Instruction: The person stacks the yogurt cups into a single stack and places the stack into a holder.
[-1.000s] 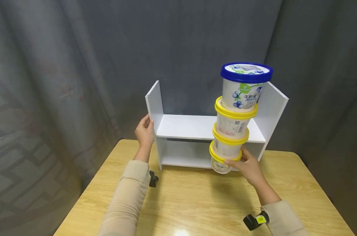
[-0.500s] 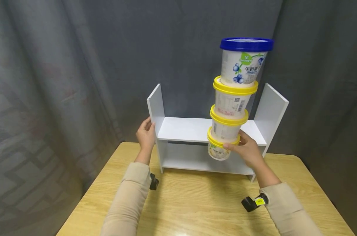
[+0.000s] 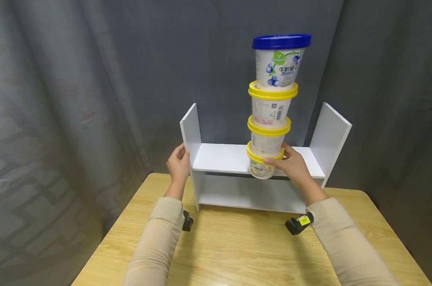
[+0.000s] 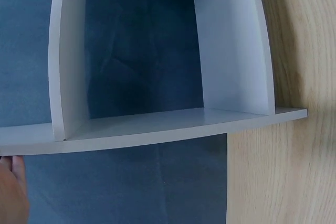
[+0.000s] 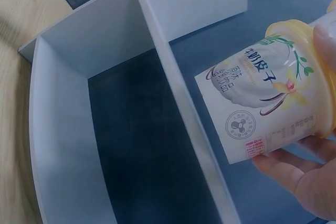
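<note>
My right hand (image 3: pixel 291 165) grips the lowest tub (image 3: pixel 261 169), a white paper one with a yellow lid, thumb in front and fingers on its right side. The right wrist view shows this tub (image 5: pixel 262 95) tilted, printed with a flower and vanilla pods. Upon it stand more yellow-lidded tubs (image 3: pixel 271 109) and, on top, a larger blueberry-printed tub (image 3: pixel 278 67) with a blue lid. The stack leans slightly right, before the upper board of a white shelf (image 3: pixel 221 157). My left hand (image 3: pixel 179 165) touches the outer face of the shelf's left side panel (image 4: pixel 142 137), fingertips partly hidden.
The two-level shelf stands on a light wooden table (image 3: pixel 234 242), its right side panel (image 3: pixel 330 139) rising beyond the stack. Grey curtains (image 3: pixel 148 59) hang behind and at both sides. Black wrist cameras (image 3: pixel 298 225) stick out below my wrists.
My right hand has lifted the stack from in front of the lower level to upper-board height, and lately shifted it left. The left hand stays at the side panel.
</note>
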